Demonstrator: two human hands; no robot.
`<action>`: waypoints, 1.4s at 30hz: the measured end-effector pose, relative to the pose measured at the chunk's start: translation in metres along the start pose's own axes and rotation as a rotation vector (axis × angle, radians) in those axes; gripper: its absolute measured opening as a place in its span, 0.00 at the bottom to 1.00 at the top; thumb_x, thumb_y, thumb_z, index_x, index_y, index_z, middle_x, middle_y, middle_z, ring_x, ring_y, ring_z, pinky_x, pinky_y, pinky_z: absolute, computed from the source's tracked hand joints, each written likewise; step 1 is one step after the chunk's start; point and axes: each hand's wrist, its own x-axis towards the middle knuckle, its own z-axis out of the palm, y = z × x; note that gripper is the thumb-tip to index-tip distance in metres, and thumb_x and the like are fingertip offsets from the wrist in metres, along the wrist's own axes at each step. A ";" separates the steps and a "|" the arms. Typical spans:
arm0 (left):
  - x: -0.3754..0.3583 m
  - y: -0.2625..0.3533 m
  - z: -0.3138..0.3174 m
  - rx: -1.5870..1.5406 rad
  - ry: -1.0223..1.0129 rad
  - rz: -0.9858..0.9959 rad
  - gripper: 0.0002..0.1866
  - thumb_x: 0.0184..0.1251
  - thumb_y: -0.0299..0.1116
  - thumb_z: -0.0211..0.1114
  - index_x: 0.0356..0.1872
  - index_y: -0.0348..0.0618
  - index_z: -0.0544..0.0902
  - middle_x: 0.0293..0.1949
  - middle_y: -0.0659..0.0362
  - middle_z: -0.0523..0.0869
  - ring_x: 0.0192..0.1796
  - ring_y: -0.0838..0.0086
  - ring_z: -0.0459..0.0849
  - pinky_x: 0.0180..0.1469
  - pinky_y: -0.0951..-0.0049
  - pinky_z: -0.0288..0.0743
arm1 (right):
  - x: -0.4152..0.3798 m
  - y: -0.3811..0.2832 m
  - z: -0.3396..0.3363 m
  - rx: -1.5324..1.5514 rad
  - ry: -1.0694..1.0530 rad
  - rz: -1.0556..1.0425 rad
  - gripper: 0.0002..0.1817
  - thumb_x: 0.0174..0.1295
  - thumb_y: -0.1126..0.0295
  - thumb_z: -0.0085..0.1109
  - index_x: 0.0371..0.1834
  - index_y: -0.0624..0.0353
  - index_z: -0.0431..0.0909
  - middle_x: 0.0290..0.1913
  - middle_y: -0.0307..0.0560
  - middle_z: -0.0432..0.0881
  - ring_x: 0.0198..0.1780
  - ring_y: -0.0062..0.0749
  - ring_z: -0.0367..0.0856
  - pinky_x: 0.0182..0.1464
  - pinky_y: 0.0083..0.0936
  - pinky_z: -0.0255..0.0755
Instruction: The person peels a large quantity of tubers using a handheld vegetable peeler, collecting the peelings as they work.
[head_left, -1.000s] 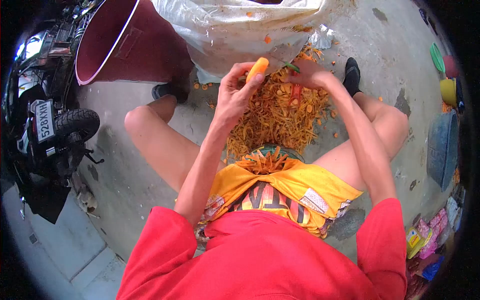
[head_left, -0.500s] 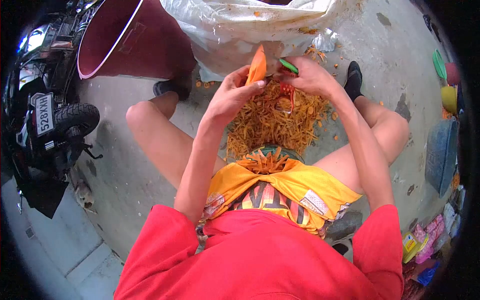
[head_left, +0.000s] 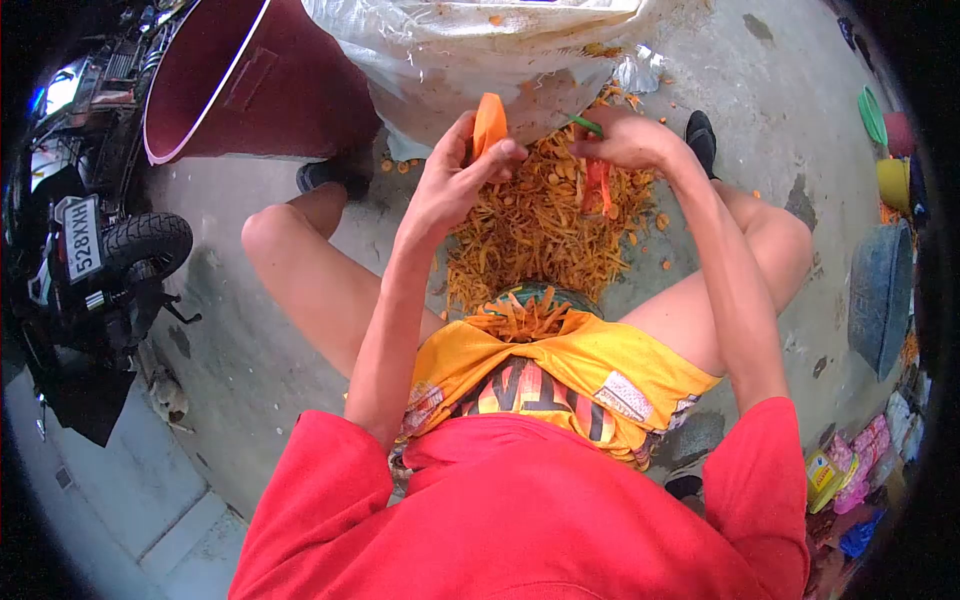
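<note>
My left hand (head_left: 452,185) is closed round a peeled orange carrot (head_left: 489,122), its blunt end pointing up and away from me. Across from it, my right hand (head_left: 632,140) grips a peeler with a green handle (head_left: 586,126); a red-orange piece (head_left: 598,185) hangs below those fingers, and I cannot make out whether it is part of the tool or a peel. The carrot and peeler are apart. Beneath both hands spreads a heap of carrot peelings (head_left: 540,225) on the floor. Nearer my lap, carrot strips (head_left: 525,318) lie by a dark green rim (head_left: 565,298).
A white sack (head_left: 470,70) stands just beyond the heap, beside a tipped maroon bin (head_left: 310,100). A motorcycle (head_left: 110,250) is at the left. Along the right are a blue-grey basin (head_left: 880,300), a yellow container (head_left: 893,185) and plastic packets (head_left: 850,470).
My left hand and the carrot have shifted slightly left and the carrot's tip is lower. My right hand has moved a little away to the right, widening the gap; the red-orange piece hangs more visibly.
</note>
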 end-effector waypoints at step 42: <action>0.014 -0.007 0.022 -0.926 0.138 -0.307 0.26 0.80 0.65 0.54 0.46 0.51 0.81 0.32 0.65 0.82 0.30 0.79 0.79 0.29 0.72 0.75 | -0.019 -0.076 0.010 0.859 0.307 -0.255 0.26 0.80 0.47 0.52 0.55 0.63 0.79 0.36 0.45 0.84 0.39 0.23 0.84 0.41 0.24 0.78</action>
